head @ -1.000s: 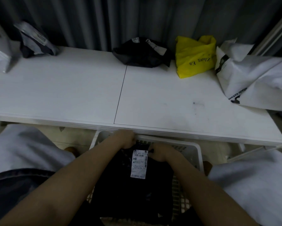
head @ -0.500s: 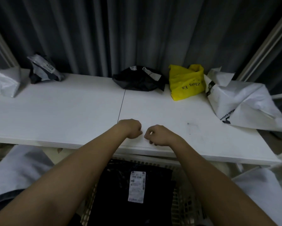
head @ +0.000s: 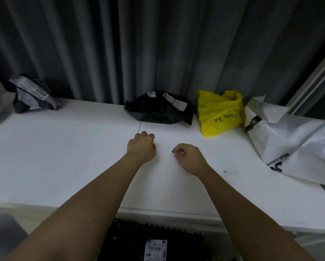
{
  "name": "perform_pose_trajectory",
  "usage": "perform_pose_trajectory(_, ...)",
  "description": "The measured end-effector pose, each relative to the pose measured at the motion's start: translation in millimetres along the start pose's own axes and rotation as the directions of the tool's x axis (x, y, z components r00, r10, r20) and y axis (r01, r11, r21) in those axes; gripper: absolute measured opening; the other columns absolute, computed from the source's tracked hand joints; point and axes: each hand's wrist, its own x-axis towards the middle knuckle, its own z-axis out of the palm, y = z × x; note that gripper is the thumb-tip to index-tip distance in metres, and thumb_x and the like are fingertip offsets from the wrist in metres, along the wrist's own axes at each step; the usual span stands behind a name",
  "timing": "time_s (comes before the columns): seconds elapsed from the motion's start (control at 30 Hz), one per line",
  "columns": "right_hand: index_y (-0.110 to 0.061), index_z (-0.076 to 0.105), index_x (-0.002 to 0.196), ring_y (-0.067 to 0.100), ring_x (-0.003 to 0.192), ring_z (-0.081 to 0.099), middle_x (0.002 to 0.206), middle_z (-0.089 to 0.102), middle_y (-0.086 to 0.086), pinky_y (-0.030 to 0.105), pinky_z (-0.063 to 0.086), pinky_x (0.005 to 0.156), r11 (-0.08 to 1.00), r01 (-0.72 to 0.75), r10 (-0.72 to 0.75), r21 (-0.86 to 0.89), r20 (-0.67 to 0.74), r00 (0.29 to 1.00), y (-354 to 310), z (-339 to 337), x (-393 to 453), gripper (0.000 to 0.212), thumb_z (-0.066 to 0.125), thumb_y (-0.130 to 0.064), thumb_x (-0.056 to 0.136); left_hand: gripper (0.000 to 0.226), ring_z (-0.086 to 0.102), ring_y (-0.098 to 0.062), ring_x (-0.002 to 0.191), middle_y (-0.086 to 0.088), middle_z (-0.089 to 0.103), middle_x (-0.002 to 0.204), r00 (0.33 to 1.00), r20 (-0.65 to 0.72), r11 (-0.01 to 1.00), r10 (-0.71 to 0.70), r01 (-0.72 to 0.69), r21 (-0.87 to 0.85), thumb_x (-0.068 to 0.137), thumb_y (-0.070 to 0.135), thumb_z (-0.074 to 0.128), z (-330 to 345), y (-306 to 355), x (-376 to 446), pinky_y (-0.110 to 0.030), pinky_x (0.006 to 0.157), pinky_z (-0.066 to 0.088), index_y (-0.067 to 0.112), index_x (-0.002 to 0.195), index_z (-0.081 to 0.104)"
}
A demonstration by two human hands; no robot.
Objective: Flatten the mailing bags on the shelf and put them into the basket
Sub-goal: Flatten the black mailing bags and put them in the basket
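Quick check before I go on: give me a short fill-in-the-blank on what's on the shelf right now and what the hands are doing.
1. The bag between the black bag and the big white bag is ____.
2. The grey bag at the far left bears the number ____.
3. Both the left hand and right hand have curled fingers and hold ____.
4. A black bag with a white label already lies in the ____.

Missing words: yellow; 4009; nothing; basket
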Motion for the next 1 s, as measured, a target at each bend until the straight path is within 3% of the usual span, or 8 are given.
perform_pose_trajectory(0.1, -0.012, 0.069, 0.104, 0.023, 0.105, 0.058, 0.114, 0.06, 0.008, 0.026, 0.045, 0.086, 0.998, -0.005, -0.002, -0.064, -0.111, 0.994, 14.1, 8.0, 30.0, 0.021, 0.055, -0.009, 0.089, 0.049, 0.013, -0.032, 0.144, -0.016, 0.017, 0.156, 0.999, -0.027, 1.0, -0.028, 0.028, 0.012, 0.097, 0.021, 0.042, 10.3, -7.5, 24.5, -0.041, 0.107, 0.031, 0.013, 0.144, 0.035)
perform_pose_trajectory(0.17, -0.013, 0.068, 0.109, 0.026, 0.117, 0.049, 0.124, 0.054, 0.008, 0.028, 0.041, 0.091, 0.986, -0.001, -0.027, -0.168, -0.164, 0.986, 23.2, 14.1, 49.4, 0.026, 0.055, -0.01, 0.087, 0.056, -0.005, -0.033, 0.147, -0.017, -0.004, 0.159, 0.997, -0.073, 0.996, -0.028, 0.034, 0.08, 0.095, 0.023, 0.044, 18.3, -12.1, 39.1, -0.043, 0.115, 0.019, 0.016, 0.148, 0.027)
perform_pose_trajectory(0.3, -0.018, 0.054, 0.13, 0.029, 0.136, 0.023, 0.15, 0.029, 0.009, 0.039, 0.034, 0.102, 0.933, -0.045, -0.009, -0.356, -0.148, 0.989, 23.5, 17.1, 77.9, 0.042, 0.053, -0.016, 0.089, 0.062, -0.014, -0.036, 0.145, -0.017, -0.016, 0.158, 0.988, -0.153, 0.977, 0.006, 0.027, 0.213, 0.093, 0.026, 0.046, 23.1, -14.7, 66.5, -0.05, 0.117, 0.005, 0.021, 0.15, 0.022)
perform_pose_trajectory(0.43, -0.028, 0.037, 0.144, 0.031, 0.145, -0.001, 0.16, -0.001, 0.006, 0.048, 0.007, 0.115, 0.802, -0.035, -0.025, -0.597, -0.092, 0.995, 17.8, 17.1, 104.9, 0.059, 0.055, -0.027, 0.088, 0.05, -0.014, -0.036, 0.145, -0.016, -0.01, 0.159, 0.989, -0.145, 0.967, -0.005, 0.042, 0.252, 0.092, 0.028, 0.048, 18.0, -10.5, 92.3, -0.055, 0.115, -0.005, 0.021, 0.141, 0.04)
perform_pose_trajectory(0.5, -0.028, 0.035, 0.145, 0.033, 0.146, -0.007, 0.16, -0.005, 0.006, 0.051, 0.002, 0.116, 0.755, -0.037, -0.017, -0.655, -0.077, 0.997, 18.2, 15.8, 120.0, 0.06, 0.053, -0.031, 0.088, 0.043, -0.013, -0.036, 0.146, -0.015, -0.006, 0.16, 0.995, -0.102, 0.944, -0.014, 0.046, 0.326, 0.093, 0.03, 0.046, 14.1, -11.8, 105.2, -0.057, 0.114, -0.008, 0.019, 0.134, 0.049)
perform_pose_trajectory(0.6, -0.024, 0.029, 0.148, 0.032, 0.146, -0.01, 0.161, -0.007, 0.004, 0.053, 0.002, 0.115, 0.707, -0.065, 0.09, -0.704, -0.001, 0.996, 21.9, 6.7, 133.7, 0.062, 0.049, -0.034, 0.091, 0.048, -0.008, -0.033, 0.147, -0.013, 0.002, 0.16, 0.998, -0.042, 0.911, -0.037, 0.051, 0.409, 0.095, 0.032, 0.044, 9.6, -16.9, 113.7, -0.058, 0.113, -0.009, 0.016, 0.14, 0.044)
perform_pose_trajectory(0.7, -0.018, 0.016, 0.152, 0.028, 0.147, -0.007, 0.161, -0.002, 0.001, 0.053, 0.006, 0.116, 0.744, -0.098, 0.19, -0.661, 0.069, 0.979, 28.2, 2.0, 134.8, 0.069, 0.047, -0.032, 0.092, 0.056, -0.001, -0.029, 0.147, -0.01, 0.009, 0.159, 0.999, -0.032, 0.91, -0.04, 0.05, 0.412, 0.095, 0.031, 0.042, 10.1, -22.6, 111.8, -0.056, 0.115, -0.004, 0.012, 0.147, 0.031)
perform_pose_trajectory(1.0, -0.011, 0.017, 0.15, 0.02, 0.147, 0.004, 0.159, 0.01, 0.002, 0.043, 0.011, 0.117, 0.8, -0.025, 0.078, -0.6, 0.063, 0.995, 40.2, 3.6, 75.0, 0.067, 0.047, -0.024, 0.092, 0.05, 0.02, -0.021, 0.141, -0.003, 0.03, 0.149, 0.989, -0.145, 0.967, -0.018, 0.054, 0.247, 0.094, 0.026, 0.04, 9.9, -32.2, 67.0, -0.046, 0.117, 0.007, 0.01, 0.141, 0.036)
